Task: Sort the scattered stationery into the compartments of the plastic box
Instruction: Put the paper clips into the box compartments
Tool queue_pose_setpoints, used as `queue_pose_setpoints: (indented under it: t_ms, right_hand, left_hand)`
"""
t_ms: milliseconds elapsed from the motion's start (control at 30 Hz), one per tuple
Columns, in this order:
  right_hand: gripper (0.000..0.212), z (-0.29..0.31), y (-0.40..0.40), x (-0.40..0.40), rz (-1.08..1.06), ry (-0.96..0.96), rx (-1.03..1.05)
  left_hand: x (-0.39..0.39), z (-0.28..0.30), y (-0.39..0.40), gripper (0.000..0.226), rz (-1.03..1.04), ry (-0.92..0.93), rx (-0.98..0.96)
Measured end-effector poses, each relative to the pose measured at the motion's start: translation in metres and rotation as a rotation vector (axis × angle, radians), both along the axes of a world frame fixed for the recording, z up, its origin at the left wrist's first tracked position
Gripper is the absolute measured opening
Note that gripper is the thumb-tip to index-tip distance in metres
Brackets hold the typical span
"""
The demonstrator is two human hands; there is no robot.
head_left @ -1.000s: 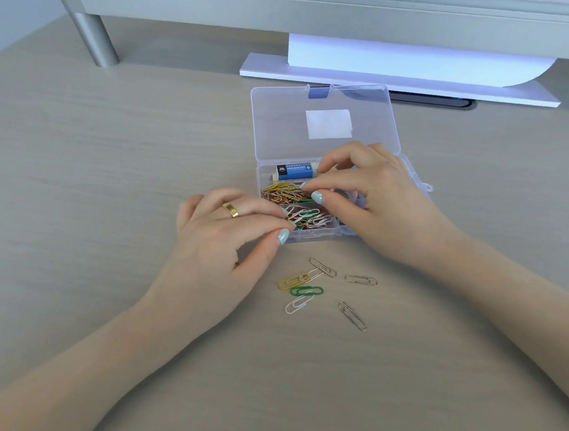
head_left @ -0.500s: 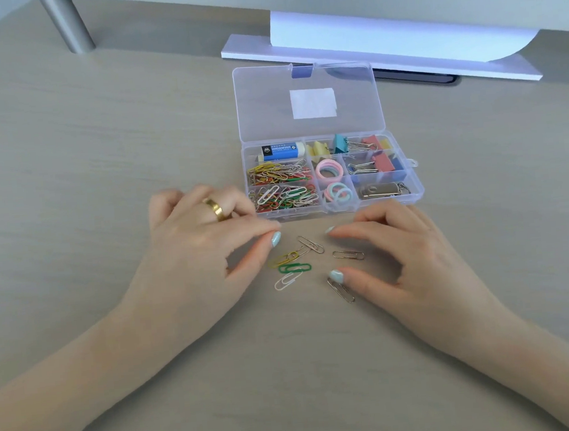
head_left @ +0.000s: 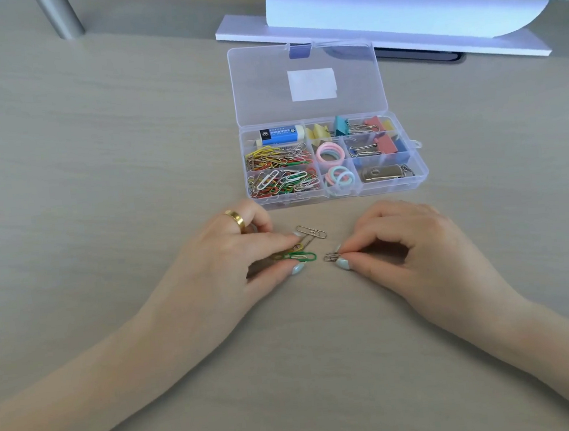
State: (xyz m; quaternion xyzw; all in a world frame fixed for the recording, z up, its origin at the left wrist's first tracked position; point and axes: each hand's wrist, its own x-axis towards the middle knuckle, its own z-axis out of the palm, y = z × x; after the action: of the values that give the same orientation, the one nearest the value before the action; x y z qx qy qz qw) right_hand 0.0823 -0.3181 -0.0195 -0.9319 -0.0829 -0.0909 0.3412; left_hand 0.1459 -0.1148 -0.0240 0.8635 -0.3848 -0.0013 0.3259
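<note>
Bare forearms; gold ring (head_left: pixel 235 218) (left hand (head_left: pixel 224 255)); pale blue nail polish, both hands.

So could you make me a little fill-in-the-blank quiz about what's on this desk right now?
1. The plastic box has its lid ____.
2. The left hand wears a ____ ring.
3. The right hand pinches a silver ____.
4. The blue-sleeved eraser lies in the box's far-____ compartment.

Missing words: open; gold; paper clip; left
</note>
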Motion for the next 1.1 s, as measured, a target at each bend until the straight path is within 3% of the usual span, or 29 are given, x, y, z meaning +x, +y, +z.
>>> queue_pose_setpoints:
  t_ms: [200,400,600,733,900,1100]
  right_hand:
    - [0.015,-0.001,0.005,0.011,0.076,0.007,0.035]
    - [0.04,-0.006,0.005,0.017,0.039,0.028,-0.011]
    - [0.033,-0.005,0.006,0.019,0.08,0.011,0.02]
    - [0.016,-0.002,0.006,0.019,0.076,0.008,0.041]
    - [0.011,0.001,0.01,0.021,0.061,-0.025,-0.107]
    - [0.024,-0.001,0.018,0.017,0.029,-0.291,-0.401]
  left_hand:
    - [0.003,0.003,-0.004,0.029,-0.025,0.011,-0.015]
    - [0.002,0.003,-0.007,0.026,-0.011,-0.008,-0.029]
    - [0.005,0.002,-0.005,0.015,0.016,0.03,-0.052]
    - [0.005,0.005,-0.003,0.011,0.042,0.091,-0.102]
    - [0.005,0.006,-0.001,0.01,0.085,0.124,-0.17]
    - [0.004,0.007,-0.002,0.01,0.114,0.077,-0.242]
